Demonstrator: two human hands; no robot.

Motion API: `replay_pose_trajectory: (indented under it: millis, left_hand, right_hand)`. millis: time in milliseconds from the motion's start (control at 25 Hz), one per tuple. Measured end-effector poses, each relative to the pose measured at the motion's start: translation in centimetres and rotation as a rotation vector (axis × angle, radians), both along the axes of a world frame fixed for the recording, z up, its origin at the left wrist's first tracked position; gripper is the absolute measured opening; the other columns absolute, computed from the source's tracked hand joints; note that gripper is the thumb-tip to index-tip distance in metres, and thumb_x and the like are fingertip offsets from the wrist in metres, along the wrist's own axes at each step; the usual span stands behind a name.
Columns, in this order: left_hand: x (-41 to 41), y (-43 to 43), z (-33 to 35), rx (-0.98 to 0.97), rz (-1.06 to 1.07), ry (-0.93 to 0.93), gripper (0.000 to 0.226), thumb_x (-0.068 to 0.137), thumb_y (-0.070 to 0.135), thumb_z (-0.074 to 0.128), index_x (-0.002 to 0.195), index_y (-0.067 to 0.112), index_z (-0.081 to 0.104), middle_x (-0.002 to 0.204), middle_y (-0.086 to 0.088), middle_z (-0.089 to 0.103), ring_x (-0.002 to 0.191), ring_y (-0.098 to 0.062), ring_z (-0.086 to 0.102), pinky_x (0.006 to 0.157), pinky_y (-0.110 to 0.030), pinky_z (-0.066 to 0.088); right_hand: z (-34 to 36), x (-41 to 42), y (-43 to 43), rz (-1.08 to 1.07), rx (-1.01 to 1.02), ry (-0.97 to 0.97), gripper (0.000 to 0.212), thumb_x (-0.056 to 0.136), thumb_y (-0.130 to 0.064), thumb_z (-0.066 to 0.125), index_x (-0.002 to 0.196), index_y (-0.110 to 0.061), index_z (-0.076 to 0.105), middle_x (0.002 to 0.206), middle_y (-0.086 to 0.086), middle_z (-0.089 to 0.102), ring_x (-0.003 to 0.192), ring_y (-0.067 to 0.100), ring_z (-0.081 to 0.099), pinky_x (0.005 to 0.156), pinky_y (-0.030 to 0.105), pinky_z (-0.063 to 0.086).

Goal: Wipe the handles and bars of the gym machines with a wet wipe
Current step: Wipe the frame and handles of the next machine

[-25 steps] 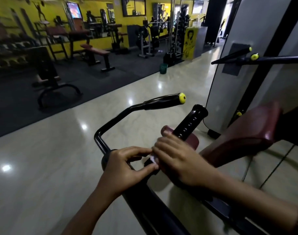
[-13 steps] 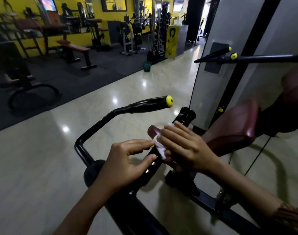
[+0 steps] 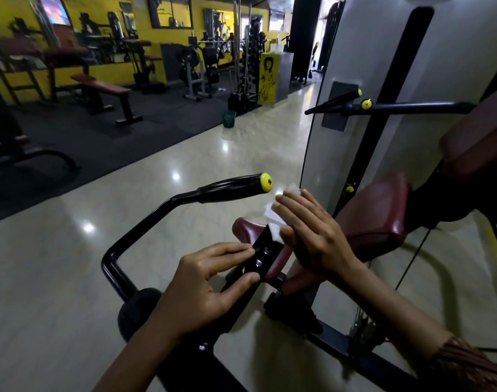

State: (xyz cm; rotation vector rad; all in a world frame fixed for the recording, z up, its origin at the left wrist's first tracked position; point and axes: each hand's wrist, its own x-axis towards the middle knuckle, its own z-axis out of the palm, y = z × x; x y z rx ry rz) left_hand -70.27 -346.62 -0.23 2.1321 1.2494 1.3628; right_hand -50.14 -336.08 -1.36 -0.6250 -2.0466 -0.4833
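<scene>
Right hand (image 3: 312,236) presses wet wipe (image 3: 272,219) on handle; left hand (image 3: 204,290) pinches black bar (image 3: 255,264); glossy floor (image 3: 57,278).

two hands (image 3: 202,290) (image 3: 312,230), one wipe (image 3: 272,219) (white)

handle (image 3: 233,185) centre, above left hand (image 3: 202,290) | wipe (image 3: 272,219) under right hand (image 3: 312,236), right of handle | seat (image 3: 380,219) right of hands | bench (image 3: 100,89) upper left | bin (image 3: 229,119) behind, upper centre
</scene>
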Motion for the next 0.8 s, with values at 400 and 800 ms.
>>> replay_pose_trajectory:
  millis: [400, 800]
  left_hand:
    - [-0.2, 0.1, -0.1, 0.001, -0.009, -0.012, 0.032, 0.076, 0.035, 0.067, 0.101, 0.017, 0.072, 0.103, 0.010, 0.068, 0.098, 0.003, 0.062, 0.085, -0.012, 0.047]
    - [-0.3, 0.0, -0.2, 0.003, -0.017, 0.023, 0.034, 0.076, 0.037, 0.067, 0.103, 0.016, 0.071, 0.104, 0.009, 0.068, 0.099, 0.003, 0.062, 0.086, -0.012, 0.047]
  right_hand:
    - [-2.4, -4.1, -4.0, 0.128, -0.605, 0.652, 0.051, 0.101, -0.038, 0.028, 0.141, -0.007, 0.030, 0.149, 0.002, 0.034, 0.137, 0.023, 0.033, 0.111, 0.041, 0.031]
    - [-0.6, -1.6, -2.0, 0.059, -0.260, 0.089, 0.037, 0.099, -0.021, 0.036, 0.109, 0.002, 0.064, 0.116, 0.017, 0.062, 0.126, 0.024, 0.044, 0.110, 0.050, 0.029]
